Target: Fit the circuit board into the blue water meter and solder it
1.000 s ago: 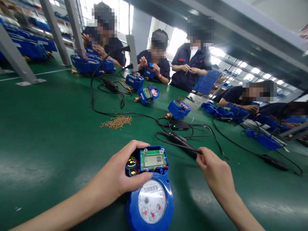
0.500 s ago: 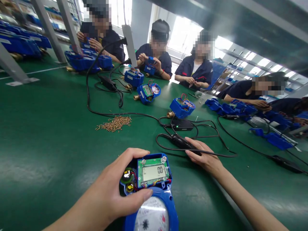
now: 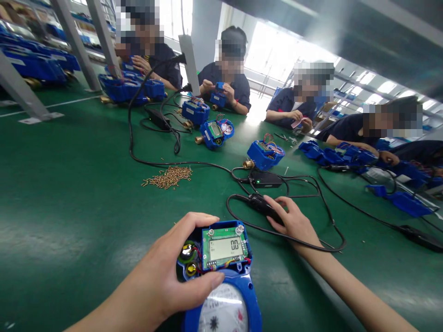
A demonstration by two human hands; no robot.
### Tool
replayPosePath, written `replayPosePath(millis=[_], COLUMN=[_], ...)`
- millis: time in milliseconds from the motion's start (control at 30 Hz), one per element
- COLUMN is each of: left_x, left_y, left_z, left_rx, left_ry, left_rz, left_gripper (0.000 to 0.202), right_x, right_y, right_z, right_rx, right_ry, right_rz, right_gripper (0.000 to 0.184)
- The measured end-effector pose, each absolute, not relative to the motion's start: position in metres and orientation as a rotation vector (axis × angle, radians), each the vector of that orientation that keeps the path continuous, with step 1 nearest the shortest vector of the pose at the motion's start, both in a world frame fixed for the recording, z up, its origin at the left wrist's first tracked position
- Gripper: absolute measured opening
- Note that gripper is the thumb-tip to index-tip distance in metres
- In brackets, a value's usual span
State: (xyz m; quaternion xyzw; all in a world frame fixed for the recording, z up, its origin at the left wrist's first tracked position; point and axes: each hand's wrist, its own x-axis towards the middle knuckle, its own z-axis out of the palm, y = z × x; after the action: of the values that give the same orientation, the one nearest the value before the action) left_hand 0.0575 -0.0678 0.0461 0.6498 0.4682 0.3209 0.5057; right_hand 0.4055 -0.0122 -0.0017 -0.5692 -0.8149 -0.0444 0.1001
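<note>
A blue water meter lies open on the green table, its circuit board and small screen showing "00" above a round dial. My left hand wraps around its left side, thumb across the front below the screen. My right hand reaches forward and closes its fingers over a black corded screwdriver lying on the table beyond the meter.
Black cables loop around the tool and a black power box. A heap of small brass screws lies to the left. More blue meters stand further back. Several seated people work along the far edge.
My right hand let go of the thin cable, moved forward and settled on the black screwdriver. The meter and my left hand shifted slightly closer to me.
</note>
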Motion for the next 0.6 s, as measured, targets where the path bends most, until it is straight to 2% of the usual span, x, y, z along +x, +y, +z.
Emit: replayPosePath(millis=[67,167,267,367,400,467,533,600], left_x=[0.058,0.057,0.057,0.056,0.056,0.055,0.055,0.054], left_y=[-0.068,-0.067,-0.068,-0.068,-0.068,-0.068,-0.068,-0.067], left_z=[0.045,0.044,0.042,0.04,0.04,0.041,0.042,0.044], left_rx=[1.57,1.55,1.546,1.546,1.546,1.546,1.549,1.543], left_ry=[1.128,1.117,1.095,1.097,1.101,1.105,1.11,1.106], left_rz=[0.78,0.785,0.784,0.786,0.783,0.764,0.744,0.736], left_gripper=[0.05,0.05,0.051,0.052,0.052,0.052,0.053,0.054], right_x=[0.396,0.393,0.391,0.375,0.366,0.343,0.319,0.295], right_y=[-0.007,0.001,0.002,-0.002,-0.002,0.0,0.007,0.019], right_z=[-0.006,0.003,0.037,0.09,0.109,0.142,0.164,0.173], right_rx=[-1.767,-1.795,-1.783,-1.712,-1.622,-1.206,-0.9,-0.676], right_ry=[-2.326,-2.246,-2.112,-1.848,-1.762,-1.38,-1.204,-1.163], right_rz=[-0.045,0.162,0.324,0.493,0.551,0.818,0.879,0.877], right_gripper=[0.053,0.042,0.033,0.039,0.04,0.029,0.021,0.025])
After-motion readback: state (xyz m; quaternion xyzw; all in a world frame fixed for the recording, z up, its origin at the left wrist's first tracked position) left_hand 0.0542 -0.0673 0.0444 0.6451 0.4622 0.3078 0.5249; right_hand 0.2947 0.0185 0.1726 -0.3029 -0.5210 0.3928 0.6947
